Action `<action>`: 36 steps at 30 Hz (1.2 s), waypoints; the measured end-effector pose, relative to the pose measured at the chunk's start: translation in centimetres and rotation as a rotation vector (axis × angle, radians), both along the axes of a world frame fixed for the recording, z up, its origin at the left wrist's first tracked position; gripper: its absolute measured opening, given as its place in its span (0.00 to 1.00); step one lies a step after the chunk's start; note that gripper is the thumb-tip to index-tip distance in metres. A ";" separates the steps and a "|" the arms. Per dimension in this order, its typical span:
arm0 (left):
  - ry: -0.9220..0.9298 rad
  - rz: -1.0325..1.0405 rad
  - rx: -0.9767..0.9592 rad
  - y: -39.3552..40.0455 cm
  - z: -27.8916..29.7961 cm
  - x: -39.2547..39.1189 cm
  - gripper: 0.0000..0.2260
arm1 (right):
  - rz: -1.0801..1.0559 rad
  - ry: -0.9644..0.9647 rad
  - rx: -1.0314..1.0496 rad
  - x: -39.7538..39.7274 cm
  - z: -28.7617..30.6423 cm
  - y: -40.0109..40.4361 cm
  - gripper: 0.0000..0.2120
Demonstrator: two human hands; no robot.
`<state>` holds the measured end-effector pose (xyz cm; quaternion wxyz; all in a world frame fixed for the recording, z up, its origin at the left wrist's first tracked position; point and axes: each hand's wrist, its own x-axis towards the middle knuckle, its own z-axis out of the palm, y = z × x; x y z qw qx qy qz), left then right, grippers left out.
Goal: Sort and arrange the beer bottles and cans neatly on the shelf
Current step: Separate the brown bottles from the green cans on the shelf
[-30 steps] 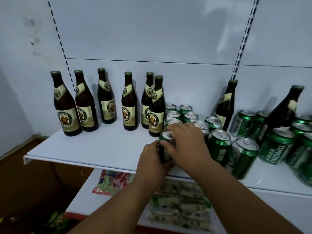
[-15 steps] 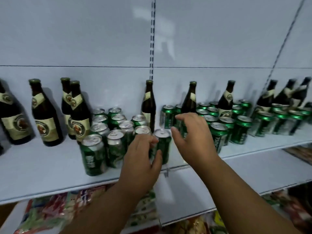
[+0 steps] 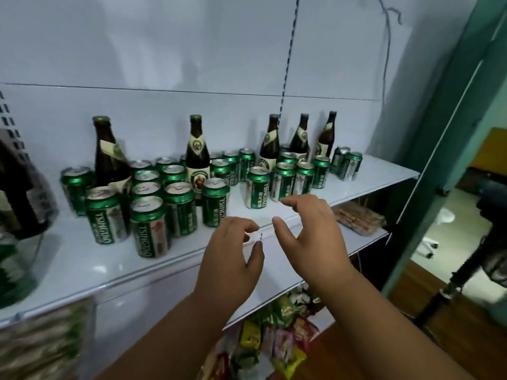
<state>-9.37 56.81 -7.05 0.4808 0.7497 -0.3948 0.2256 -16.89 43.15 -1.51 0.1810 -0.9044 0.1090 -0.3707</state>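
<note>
At the far left edge a dark bottle stands blurred; its label cannot be read. Next to it on the shelf you have a cluster of green cans packed around 2 brown bottles, a left bottle and a middle bottle. Judged from this, bottles and cans are not yet separated here.

The front can stands nearest the shelf edge; its side reads "TSINGTAO", as does its neighbour. The middle bottle carries a cream label with a round emblem; the wording is too small to read.

Your left hand hovers before the shelf edge, fingers loosely curled, holding nothing. Your right hand is spread wide and empty, fingertips near a "TSINGTAO" can but not touching it.

Further right, 3 bottles stand at the back among more cans, with a pair of cans apart at the end. Sorting looks largely outstanding on this stretch.
</note>
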 end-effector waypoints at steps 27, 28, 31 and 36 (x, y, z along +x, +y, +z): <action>-0.140 -0.070 0.216 -41.9 4.6 16.8 0.12 | -0.095 -0.037 0.193 16.3 3.6 -41.8 0.10; -0.151 -0.034 0.238 -43.4 5.0 17.3 0.12 | -0.069 -0.035 0.208 17.5 4.1 -43.8 0.10; -0.057 0.094 0.213 -47.5 6.4 18.8 0.11 | 0.016 0.005 0.240 21.3 5.6 -49.2 0.11; 0.172 0.279 0.182 -52.7 8.2 20.8 0.12 | 0.148 0.217 0.237 28.7 7.3 -55.6 0.22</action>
